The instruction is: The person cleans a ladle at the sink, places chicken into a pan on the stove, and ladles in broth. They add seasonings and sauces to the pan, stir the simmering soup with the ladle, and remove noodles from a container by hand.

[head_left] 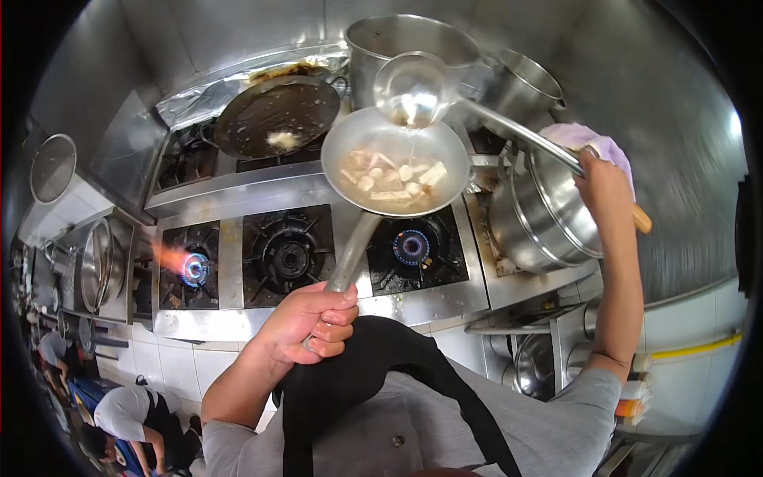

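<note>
My left hand (314,322) is closed around the handle of a frying pan (342,147), which it holds raised over the front of the stove. Pale pieces of food (389,179), some stick-shaped and some rounded, lie in thin liquid in the pan. My right hand (604,183) grips the long handle of a steel ladle (413,83) near its wooden end. The ladle's bowl hangs tilted above the pan's far rim, and a thin stream seems to fall from it. Below the pan, a gas burner (411,248) burns blue.
Another lit burner (193,270) at the left throws an orange flame sideways. A dark wok (278,115), a tall stockpot (362,67) and a smaller pot (528,75) stand behind. At right is a large steel pot (548,211) with a cloth (608,147). A person (131,413) bends at lower left.
</note>
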Demonstrator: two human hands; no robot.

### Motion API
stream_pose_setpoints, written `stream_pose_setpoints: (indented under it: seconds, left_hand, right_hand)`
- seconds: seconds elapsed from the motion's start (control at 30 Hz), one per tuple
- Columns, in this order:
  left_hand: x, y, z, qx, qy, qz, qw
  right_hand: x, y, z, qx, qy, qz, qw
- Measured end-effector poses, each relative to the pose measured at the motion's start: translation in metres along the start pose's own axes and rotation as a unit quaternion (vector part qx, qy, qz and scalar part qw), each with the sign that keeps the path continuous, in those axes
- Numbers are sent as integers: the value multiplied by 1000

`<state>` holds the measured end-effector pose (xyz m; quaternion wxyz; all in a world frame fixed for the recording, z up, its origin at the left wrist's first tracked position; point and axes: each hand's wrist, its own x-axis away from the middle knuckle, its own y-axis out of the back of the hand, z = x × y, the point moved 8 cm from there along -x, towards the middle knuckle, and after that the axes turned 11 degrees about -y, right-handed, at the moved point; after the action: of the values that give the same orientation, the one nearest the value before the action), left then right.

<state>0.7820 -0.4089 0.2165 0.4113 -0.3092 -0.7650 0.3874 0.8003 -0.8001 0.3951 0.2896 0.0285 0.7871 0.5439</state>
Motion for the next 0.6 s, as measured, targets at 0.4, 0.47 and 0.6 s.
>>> stream_pose_setpoints:
  seconds: [0.4, 0.47, 0.6]
  left_hand:
    - [-27, 14, -10, -7, 12, -8, 1000]
    - [-29, 15, -11, 6, 16, -11, 1000]
    - [-32, 17, -14, 10, 17, -15, 1000]
  right_hand:
    - [-219, -11, 54, 8, -2, -16, 1000]
    - [-249, -30, 83, 37, 11, -31, 999]
    - [-286, -59, 129, 79, 18, -13, 997]
